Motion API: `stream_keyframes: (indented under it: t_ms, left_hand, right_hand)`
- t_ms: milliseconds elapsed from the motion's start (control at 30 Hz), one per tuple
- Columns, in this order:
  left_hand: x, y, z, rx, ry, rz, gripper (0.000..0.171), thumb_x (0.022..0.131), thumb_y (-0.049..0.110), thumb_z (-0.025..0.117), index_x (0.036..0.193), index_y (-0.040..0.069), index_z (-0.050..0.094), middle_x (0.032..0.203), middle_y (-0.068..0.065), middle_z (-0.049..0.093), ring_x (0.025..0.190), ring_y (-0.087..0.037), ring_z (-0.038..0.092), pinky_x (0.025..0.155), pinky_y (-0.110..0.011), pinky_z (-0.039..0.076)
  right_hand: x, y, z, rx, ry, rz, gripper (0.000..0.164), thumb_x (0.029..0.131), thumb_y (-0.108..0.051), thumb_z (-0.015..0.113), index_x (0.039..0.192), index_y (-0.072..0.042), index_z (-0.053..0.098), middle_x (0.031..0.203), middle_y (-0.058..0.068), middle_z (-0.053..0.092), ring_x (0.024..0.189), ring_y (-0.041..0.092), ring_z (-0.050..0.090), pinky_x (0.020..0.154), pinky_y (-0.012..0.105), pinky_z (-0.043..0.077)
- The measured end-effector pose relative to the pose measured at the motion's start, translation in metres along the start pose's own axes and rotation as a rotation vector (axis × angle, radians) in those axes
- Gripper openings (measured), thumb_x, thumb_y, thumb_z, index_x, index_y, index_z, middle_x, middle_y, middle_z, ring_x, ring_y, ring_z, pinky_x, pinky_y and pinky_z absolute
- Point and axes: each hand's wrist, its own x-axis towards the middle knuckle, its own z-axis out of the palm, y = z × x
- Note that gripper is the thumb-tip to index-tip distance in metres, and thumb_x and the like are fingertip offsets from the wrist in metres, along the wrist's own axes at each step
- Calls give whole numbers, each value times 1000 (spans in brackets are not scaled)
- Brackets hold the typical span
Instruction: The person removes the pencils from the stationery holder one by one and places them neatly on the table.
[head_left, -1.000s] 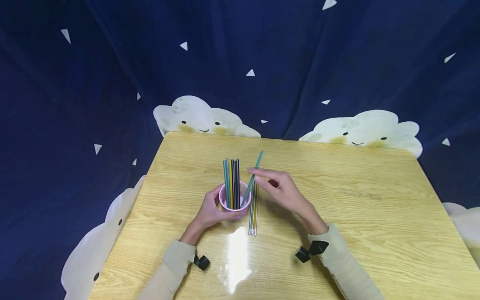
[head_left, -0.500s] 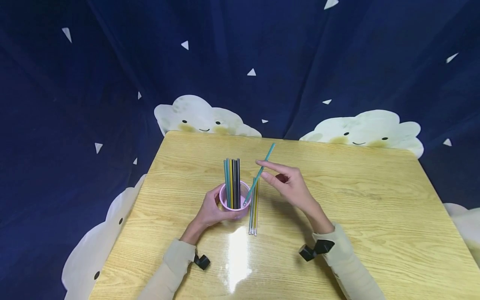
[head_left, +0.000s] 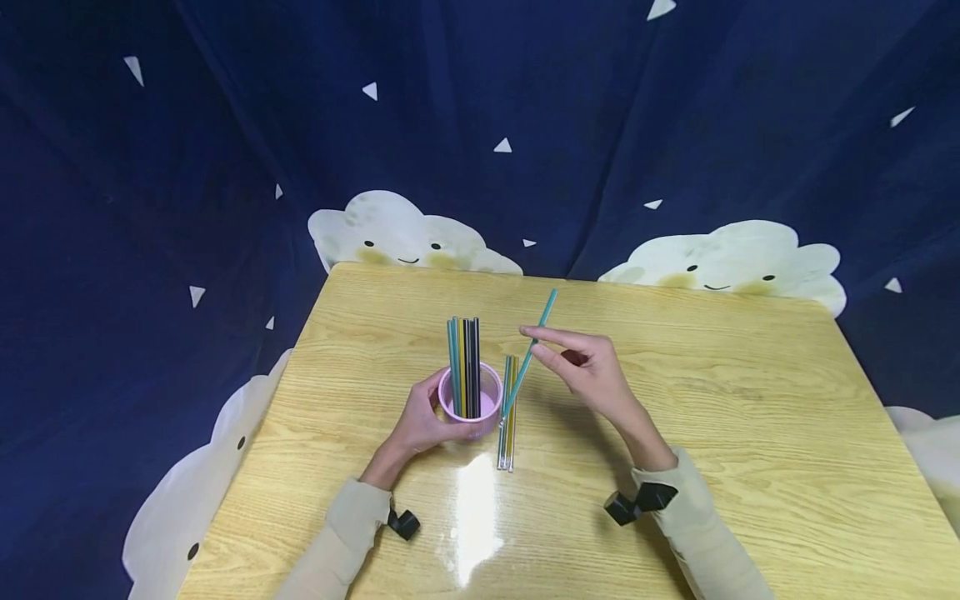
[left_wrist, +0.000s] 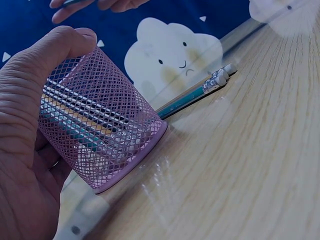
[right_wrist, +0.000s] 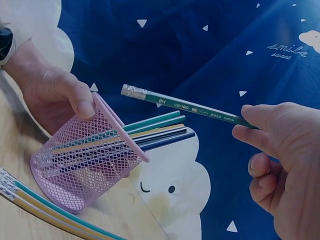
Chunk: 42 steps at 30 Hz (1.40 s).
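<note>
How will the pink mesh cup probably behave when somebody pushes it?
The cup is probably light for its size, since it is open mesh. Pencils protrude well above it, so a push might tip it; the left hand gripping it likely steadies it.

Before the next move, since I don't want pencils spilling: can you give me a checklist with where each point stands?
1. Left hand gripping the cup: ok, fingers and thumb around its side.
2. Cup standing upright: ok.
3. Right hand pinching the green pencil: ok, between thumb and finger.
4. Eraser of that pencil clear of the cup: ok, outside it.
5. Loose pencils lying side by side next to the cup: ok.
6. Held pencil's other end sharpened: cannot tell.
</note>
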Motion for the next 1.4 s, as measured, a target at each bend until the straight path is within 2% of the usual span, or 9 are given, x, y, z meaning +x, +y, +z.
stream_keyframes:
  t_ms: [267, 533, 733, 933, 1233, 1400]
  left_hand:
    - [0, 1, 1, -12, 7, -6, 86, 62, 0, 96, 141, 2, 60, 128, -18, 70, 117, -30, 67, 106, -37, 54]
    - [0, 2, 2, -24, 12, -17, 89, 60, -5, 95, 141, 0, 59, 129, -19, 69, 118, -32, 66, 107, -38, 54]
    - [0, 1, 1, -13, 11, -12, 86, 61, -1, 96, 140, 2, 61, 128, -17, 70, 118, -29, 66, 107, -36, 54]
    - [0, 0, 1, -10, 9, 2, 85, 63, 5, 97, 140, 3, 61, 128, -17, 71, 118, -29, 67, 108, -38, 54]
    - [0, -1, 1, 2, 7, 21, 84, 62, 3, 96, 139, 2, 61, 127, -18, 71, 116, -28, 67, 105, -38, 55]
    - [0, -1, 0, 9, 7, 22, 84, 62, 2, 96, 138, 1, 62, 126, -18, 71, 115, -28, 67, 104, -37, 56]
  right_hand:
    - [-3, 2, 0, 13, -3, 3, 27, 98, 2, 68, 123, -3, 77, 118, 8, 77, 44, 6, 27, 37, 23, 24]
    - [-7, 5, 0, 25, -2, 18, 27, 99, 2, 67, 123, -4, 77, 121, 11, 76, 44, 5, 26, 37, 22, 23]
    - [-10, 7, 2, 33, -9, 19, 26, 98, 3, 67, 122, -2, 76, 122, 13, 76, 45, 6, 26, 37, 23, 24]
    - [-14, 10, 2, 10, -4, 36, 26, 99, 0, 68, 123, -5, 77, 121, 11, 77, 44, 5, 27, 37, 22, 25]
    - [-20, 17, 0, 0, -13, 34, 26, 99, 2, 67, 123, -4, 77, 122, 11, 76, 45, 3, 26, 37, 21, 25]
    - [-22, 20, -1, -16, -18, 59, 25, 100, -2, 68, 123, -6, 77, 121, 11, 76, 45, 3, 28, 37, 21, 26]
